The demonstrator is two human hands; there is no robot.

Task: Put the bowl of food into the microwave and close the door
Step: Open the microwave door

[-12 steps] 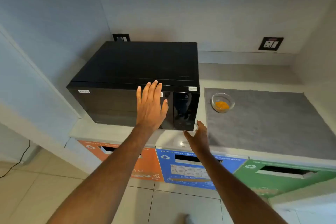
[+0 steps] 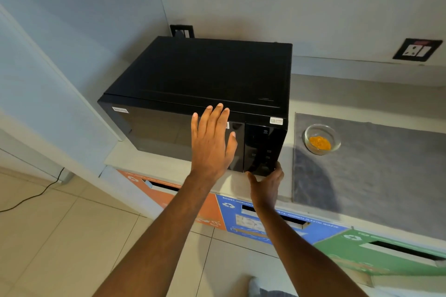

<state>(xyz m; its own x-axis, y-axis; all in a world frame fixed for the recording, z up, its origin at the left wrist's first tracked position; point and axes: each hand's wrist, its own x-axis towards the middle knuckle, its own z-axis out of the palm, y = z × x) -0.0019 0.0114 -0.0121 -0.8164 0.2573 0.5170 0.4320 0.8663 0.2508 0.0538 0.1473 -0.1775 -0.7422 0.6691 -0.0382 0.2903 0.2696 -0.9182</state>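
A black microwave [image 2: 200, 72] stands on the counter with its door shut. My left hand [image 2: 211, 142] is flat and spread in front of the right part of the door glass, holding nothing. My right hand [image 2: 266, 184] is at the bottom edge of the control panel, fingers reaching under the panel's lower right corner. A small clear glass bowl [image 2: 322, 138] with orange-yellow food sits on a grey mat [image 2: 376, 171] to the right of the microwave, apart from both hands.
The pale counter [image 2: 350, 90] runs along the wall, which has a socket [image 2: 417, 49] at the right. Below the counter front are orange [image 2: 169, 198], blue [image 2: 241, 222] and green [image 2: 362, 246] recycling bin panels with slots. A cable lies on the tiled floor at the left.
My right hand has moved up to the lower corner of the control panel. My left hand stays spread in front of the door. The view has shifted slightly.
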